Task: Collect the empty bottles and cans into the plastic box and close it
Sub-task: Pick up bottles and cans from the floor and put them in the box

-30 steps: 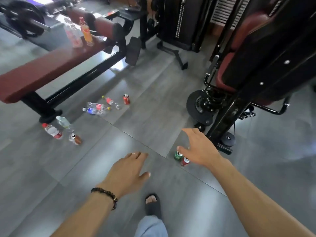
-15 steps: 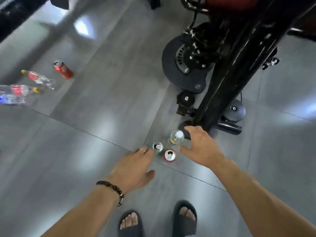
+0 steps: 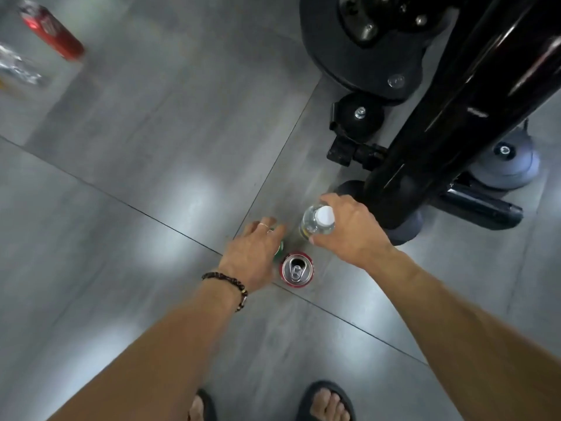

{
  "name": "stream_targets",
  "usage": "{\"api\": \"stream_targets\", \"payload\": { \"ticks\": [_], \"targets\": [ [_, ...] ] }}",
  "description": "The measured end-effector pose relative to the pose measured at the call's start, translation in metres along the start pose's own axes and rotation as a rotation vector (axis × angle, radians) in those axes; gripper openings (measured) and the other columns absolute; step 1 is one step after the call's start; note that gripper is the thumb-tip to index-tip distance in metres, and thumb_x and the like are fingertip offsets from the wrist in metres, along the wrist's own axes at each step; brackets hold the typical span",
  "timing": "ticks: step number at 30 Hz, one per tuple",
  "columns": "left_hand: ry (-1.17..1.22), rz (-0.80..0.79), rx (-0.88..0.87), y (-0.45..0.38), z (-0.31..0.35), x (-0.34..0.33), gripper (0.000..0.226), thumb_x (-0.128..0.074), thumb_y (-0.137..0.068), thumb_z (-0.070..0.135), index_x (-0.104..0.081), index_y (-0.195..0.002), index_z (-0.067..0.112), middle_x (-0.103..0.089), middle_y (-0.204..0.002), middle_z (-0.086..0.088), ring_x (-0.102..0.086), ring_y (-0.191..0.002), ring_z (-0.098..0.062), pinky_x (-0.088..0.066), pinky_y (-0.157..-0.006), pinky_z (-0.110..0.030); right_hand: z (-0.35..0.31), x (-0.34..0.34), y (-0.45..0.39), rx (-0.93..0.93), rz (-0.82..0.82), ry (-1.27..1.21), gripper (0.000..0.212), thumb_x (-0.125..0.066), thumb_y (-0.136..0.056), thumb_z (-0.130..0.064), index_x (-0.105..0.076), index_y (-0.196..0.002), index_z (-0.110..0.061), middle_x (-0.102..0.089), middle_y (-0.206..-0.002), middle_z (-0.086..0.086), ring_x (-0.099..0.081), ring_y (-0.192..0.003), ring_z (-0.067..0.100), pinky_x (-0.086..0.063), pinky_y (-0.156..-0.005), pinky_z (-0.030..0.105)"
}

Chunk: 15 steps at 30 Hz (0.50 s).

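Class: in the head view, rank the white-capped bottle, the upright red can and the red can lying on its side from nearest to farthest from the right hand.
1. White-capped bottle: in the right hand.
2. Upright red can: just below-left of the hand.
3. Red can lying on its side: far upper left.

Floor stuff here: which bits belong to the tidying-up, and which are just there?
Part of the job:
- clear bottle, right hand around it
- green can under left hand
- upright red can
- lying red can
- crumpled bottle

Just there:
- gym machine
- sandals
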State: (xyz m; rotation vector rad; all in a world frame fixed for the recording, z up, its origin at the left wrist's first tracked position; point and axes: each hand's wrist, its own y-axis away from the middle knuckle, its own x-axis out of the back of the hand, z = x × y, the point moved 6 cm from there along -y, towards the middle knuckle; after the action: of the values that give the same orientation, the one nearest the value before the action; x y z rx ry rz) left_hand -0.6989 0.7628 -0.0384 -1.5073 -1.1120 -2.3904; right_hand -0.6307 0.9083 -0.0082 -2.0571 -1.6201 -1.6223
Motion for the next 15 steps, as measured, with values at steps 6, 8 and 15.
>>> {"api": "stream_targets", "payload": {
  "ticks": [6,8,15],
  "targets": [
    [0.026,0.018,0.025,-0.005,-0.009,-0.015,0.052,-0.052,-0.081,-0.002,-0.041,-0.128,0.017,-0.044,-0.132,-0.004,-0.045,-0.114,-0.026,-0.043,-0.092,-0.03,-0.009,0.007,-0.009,0.049,0.053,-0.017,0.069,-0.08,-0.071,-0.037,-0.049,-0.13,-0.022,-0.058,-0.12,0.008,-0.055,-0.111,0.026,-0.043,-0.092,0.034],
    [0.057,0.041,0.056,0.007,-0.013,-0.003,0.051,-0.053,-0.081,0.0,-0.042,-0.128,0.017,-0.044,-0.132,-0.003,-0.045,-0.114,-0.026,-0.045,-0.088,-0.031,-0.019,0.015,-0.005,0.069,0.059,-0.018,0.067,-0.08,-0.071,-0.037,-0.05,-0.129,-0.022,-0.058,-0.12,0.007,-0.055,-0.111,0.026,-0.044,-0.092,0.034],
    [0.167,0.129,0.152,0.103,-0.036,0.095,0.055,-0.061,-0.08,0.014,-0.04,-0.131,0.023,-0.043,-0.134,0.001,-0.047,-0.111,-0.025,-0.051,-0.08,-0.038,-0.11,0.063,0.04,0.169,0.04,-0.016,0.069,-0.078,-0.072,-0.033,-0.048,-0.133,-0.021,-0.058,-0.126,0.007,-0.054,-0.116,0.025,-0.042,-0.097,0.032]
  ]
}}
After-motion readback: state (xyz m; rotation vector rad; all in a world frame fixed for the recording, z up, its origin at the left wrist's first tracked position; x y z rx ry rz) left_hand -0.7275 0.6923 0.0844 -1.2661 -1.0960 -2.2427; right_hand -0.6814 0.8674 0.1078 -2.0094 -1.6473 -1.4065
